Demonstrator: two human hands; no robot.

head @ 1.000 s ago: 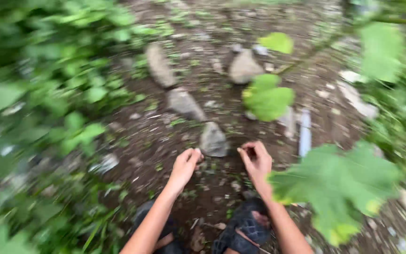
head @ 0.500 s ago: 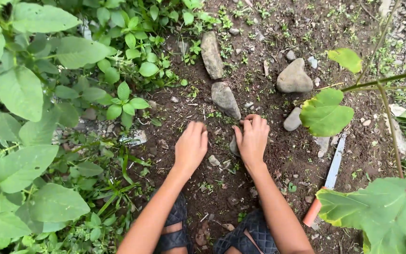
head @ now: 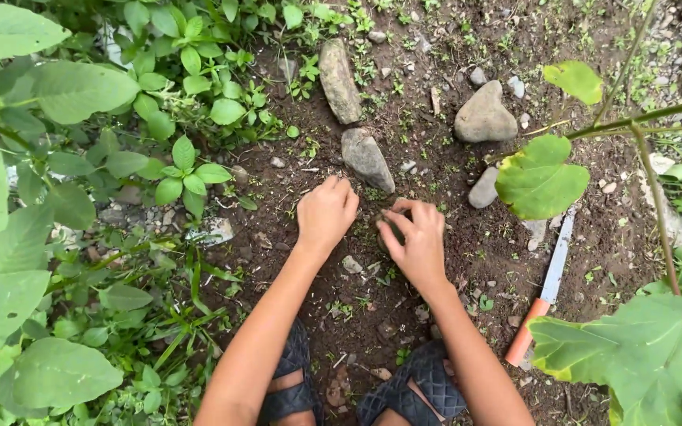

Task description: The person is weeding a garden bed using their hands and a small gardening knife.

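Observation:
My left hand (head: 325, 213) lies knuckles-up on the dark soil, with its fingers bent under and their tips hidden. My right hand (head: 417, 241) is just to its right, thumb and fingers curled around a small dark stone (head: 389, 229) that is mostly covered. A grey pointed stone (head: 366, 158) lies just beyond both hands. Both forearms reach forward from my black sandals (head: 414, 386) at the bottom edge.
A long stone (head: 339, 79), a rounded stone (head: 484, 117) and a smaller stone (head: 483, 188) lie further out. A knife with an orange handle (head: 545, 296) lies on the soil to the right. Leafy plants (head: 80, 237) crowd the left; big-leafed stems (head: 542, 177) overhang the right.
The view has steadied and drawn closer. Both hands have moved in around the small stone, and my right hand's fingers have curled onto it.

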